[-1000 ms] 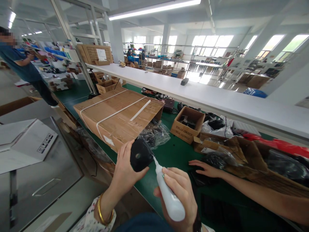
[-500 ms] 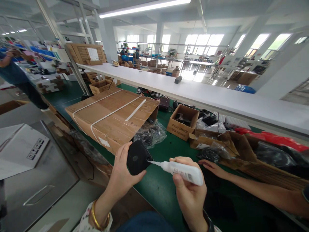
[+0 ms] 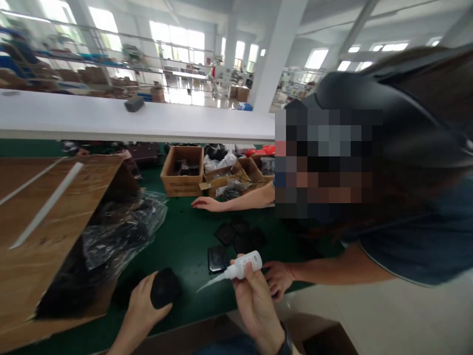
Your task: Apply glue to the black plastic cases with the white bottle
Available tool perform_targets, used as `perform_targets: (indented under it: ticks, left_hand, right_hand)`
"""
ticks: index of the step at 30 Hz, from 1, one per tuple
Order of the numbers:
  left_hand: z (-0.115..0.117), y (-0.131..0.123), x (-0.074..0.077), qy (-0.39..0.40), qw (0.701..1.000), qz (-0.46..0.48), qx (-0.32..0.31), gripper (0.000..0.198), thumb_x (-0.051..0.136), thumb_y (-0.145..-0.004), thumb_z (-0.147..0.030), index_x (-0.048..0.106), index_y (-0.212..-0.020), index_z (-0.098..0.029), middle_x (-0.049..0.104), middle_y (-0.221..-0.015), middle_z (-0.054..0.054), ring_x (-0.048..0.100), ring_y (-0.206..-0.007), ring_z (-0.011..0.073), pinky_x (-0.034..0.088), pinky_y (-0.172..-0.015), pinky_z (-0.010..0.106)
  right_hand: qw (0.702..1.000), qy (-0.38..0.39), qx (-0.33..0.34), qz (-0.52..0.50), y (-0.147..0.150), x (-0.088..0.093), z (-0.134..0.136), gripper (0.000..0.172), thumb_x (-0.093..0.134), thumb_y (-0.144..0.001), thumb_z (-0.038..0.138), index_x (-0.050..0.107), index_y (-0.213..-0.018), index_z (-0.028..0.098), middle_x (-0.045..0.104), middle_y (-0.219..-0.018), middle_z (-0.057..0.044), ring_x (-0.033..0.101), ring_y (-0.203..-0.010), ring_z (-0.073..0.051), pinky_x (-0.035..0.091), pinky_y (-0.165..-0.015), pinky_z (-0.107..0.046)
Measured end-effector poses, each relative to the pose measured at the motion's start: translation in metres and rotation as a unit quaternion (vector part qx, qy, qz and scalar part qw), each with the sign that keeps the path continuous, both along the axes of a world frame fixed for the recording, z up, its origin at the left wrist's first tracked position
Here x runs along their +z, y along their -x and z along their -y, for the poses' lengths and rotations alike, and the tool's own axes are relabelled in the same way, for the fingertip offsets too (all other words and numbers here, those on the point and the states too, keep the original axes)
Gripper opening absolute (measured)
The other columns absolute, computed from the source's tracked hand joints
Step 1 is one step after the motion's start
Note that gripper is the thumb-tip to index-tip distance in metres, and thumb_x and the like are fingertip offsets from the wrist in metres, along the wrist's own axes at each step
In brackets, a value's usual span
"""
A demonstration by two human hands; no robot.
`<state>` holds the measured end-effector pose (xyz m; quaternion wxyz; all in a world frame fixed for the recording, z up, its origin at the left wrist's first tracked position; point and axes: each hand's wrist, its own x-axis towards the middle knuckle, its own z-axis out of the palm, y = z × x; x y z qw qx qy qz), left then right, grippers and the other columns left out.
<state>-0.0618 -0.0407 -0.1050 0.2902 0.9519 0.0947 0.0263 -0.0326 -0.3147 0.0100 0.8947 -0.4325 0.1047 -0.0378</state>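
In the lower centre, the white squeeze bottle slants with its long axis running down and leftward, its thin nozzle aimed at the rounded black part yet apart from it. The left hand grips that part, fingers and thumb spread round its left side (whether it touches the table, I cannot tell). The right hand grasps the bottle, fingers wrapped about its body. Beneath lies a green table, with flat black pieces just behind the bottle. A large carton crowds the left; at right, a co-worker leans in, one hand just beside the right hand. Beyond the white shelf stretches a bright workshop with windows.
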Motion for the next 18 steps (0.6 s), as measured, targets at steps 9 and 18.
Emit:
perform_targets:
  ticks: [9,18]
  left_hand:
    - [0.04,-0.126,-0.065,-0.056,0.997,-0.05,-0.027,0.079,0.052,-0.073,-0.054,0.035,-0.131,-0.003,0.047,-0.128,0.026,0.044,-0.124,0.0403,0.035,-0.102,0.051]
    - [0.037,-0.119,-0.042,-0.053,0.993,-0.024,-0.102,0.049,0.018,-0.09,-0.038,0.052,-0.119,-0.019,0.055,-0.131,0.009,0.045,-0.129,0.0233,0.034,-0.11,0.04]
  right_hand:
    - [0.989,-0.056,-0.121,-0.068,0.104,-0.049,0.128,0.024,0.069,-0.083,0.043,0.065,-0.102,0.028,0.07,-0.104,-0.002,0.067,-0.097,-0.018,0.059,-0.083,-0.034]
    - [0.904,-0.274,-0.276,-0.179,0.142,-0.01,0.096,0.042,0.091,-0.058,0.024,0.065,-0.091,0.019,0.07,-0.091,0.0,0.066,-0.083,-0.013,0.057,-0.073,-0.024]
